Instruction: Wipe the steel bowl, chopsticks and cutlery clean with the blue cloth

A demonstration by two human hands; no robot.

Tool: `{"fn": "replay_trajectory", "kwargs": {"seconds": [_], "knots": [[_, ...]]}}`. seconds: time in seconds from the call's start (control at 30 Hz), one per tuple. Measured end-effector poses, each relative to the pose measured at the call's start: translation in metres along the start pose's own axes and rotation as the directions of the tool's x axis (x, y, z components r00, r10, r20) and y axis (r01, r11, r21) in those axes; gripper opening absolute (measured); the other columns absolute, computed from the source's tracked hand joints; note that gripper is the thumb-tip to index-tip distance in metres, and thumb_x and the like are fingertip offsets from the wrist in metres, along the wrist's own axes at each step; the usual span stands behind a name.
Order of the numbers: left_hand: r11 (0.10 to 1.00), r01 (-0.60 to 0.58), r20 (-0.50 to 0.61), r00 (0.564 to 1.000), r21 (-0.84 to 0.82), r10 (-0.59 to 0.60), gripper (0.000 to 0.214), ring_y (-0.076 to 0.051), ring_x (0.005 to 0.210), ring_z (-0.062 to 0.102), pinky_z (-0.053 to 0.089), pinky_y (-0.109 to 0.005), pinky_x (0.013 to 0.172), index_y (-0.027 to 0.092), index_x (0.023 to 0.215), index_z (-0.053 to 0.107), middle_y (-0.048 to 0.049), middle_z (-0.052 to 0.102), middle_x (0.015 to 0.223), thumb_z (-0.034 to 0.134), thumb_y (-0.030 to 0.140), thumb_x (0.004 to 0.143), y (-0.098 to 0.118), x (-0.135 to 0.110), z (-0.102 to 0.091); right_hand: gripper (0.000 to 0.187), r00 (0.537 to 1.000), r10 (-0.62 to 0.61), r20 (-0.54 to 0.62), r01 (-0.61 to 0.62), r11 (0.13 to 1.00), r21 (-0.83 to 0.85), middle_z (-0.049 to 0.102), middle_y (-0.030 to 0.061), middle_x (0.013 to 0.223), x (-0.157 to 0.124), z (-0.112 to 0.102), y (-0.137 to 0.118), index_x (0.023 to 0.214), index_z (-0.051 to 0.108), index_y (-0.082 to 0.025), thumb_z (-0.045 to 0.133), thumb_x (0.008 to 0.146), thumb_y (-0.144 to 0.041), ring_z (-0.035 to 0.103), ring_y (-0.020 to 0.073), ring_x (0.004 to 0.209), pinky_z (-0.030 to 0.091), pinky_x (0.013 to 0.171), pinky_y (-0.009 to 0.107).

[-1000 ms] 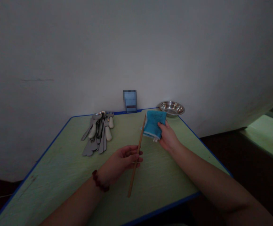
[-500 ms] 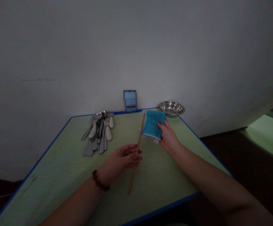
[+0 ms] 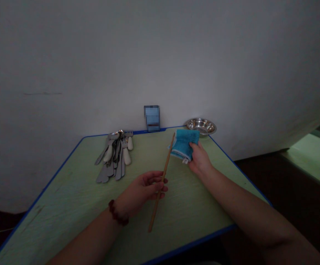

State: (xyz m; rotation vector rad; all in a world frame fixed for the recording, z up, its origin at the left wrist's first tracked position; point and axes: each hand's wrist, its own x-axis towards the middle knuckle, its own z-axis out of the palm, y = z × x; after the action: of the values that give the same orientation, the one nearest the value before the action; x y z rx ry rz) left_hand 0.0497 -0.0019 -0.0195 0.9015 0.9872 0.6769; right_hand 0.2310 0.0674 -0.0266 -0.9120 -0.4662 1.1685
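Note:
My left hand (image 3: 145, 188), with a dark red beaded bracelet at the wrist, pinches a long wooden chopstick (image 3: 155, 211) around its middle. The chopstick slants, its upper end leaning away and to the right. Folded in my right hand (image 3: 201, 161) is a blue cloth (image 3: 185, 142) with a pale edge and a small white tag. The cloth's left side is right beside the upper part of the chopstick; whether they touch I cannot tell. To the left of my hands lies a pile of cutlery (image 3: 117, 154), with several forks, spoons and white-handled pieces.
A shiny metal bowl (image 3: 201, 127) stands at the table's back right corner. A blurred upright device (image 3: 152, 118) leans against the wall at the back edge. The pale green table (image 3: 74, 191) has a blue rim and meets the wall.
My right hand has moved the cloth slightly right, away from the chopstick, and the cloth's lower part looks more folded. The chopstick leans a bit further right at its top.

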Motion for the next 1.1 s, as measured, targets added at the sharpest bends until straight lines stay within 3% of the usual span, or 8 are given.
{"fn": "replay_trajectory", "kwargs": {"seconds": [0.37,0.77,0.9,1.1], "knots": [[0.999,0.043,0.059,0.997,0.032,-0.045,0.034,-0.011,0.065,0.058,0.046,-0.028,0.064,0.016,0.089,0.056,-0.0027,0.060,0.086,0.069,0.018,0.058,-0.001,-0.002,0.000,0.020,0.993,-0.037,-0.116,0.037,0.999,0.006,0.060,-0.0077,0.063,0.012,-0.003,-0.008,0.082,0.050,-0.023,0.040,0.068,-0.010,0.058,0.0096,0.058,0.049,0.060,0.025],[0.996,-0.015,-0.104,0.995,-0.086,0.006,0.032,-0.012,0.069,0.059,0.048,-0.029,0.068,0.017,0.089,0.056,-0.0030,0.060,0.086,0.067,0.013,0.059,0.004,0.001,-0.002,0.030,0.998,0.023,-0.063,-0.024,1.000,-0.005,0.063,-0.0059,0.066,0.003,0.001,-0.008,0.091,0.053,-0.023,0.041,0.068,-0.008,0.059,0.0110,0.058,0.050,0.067,0.030],[0.998,0.018,-0.058,0.998,-0.063,-0.022,0.034,-0.012,0.068,0.059,0.047,-0.030,0.068,0.017,0.090,0.056,-0.0027,0.060,0.086,0.068,0.015,0.059,0.003,0.000,-0.001,0.030,0.997,0.077,0.002,-0.077,0.997,-0.025,0.065,-0.0058,0.068,0.000,0.002,-0.006,0.091,0.053,-0.024,0.042,0.068,-0.007,0.060,0.0114,0.059,0.051,0.068,0.031],[0.998,0.052,0.042,0.998,-0.026,-0.051,0.036,-0.012,0.067,0.058,0.046,-0.031,0.068,0.017,0.091,0.057,-0.0029,0.060,0.088,0.069,0.017,0.057,0.002,-0.003,0.001,0.020,0.978,0.203,0.056,-0.202,0.979,-0.012,0.066,-0.0033,0.065,-0.001,0.003,-0.003,0.080,0.056,-0.021,0.044,0.069,-0.009,0.061,0.0131,0.057,0.053,0.058,0.030]]}}
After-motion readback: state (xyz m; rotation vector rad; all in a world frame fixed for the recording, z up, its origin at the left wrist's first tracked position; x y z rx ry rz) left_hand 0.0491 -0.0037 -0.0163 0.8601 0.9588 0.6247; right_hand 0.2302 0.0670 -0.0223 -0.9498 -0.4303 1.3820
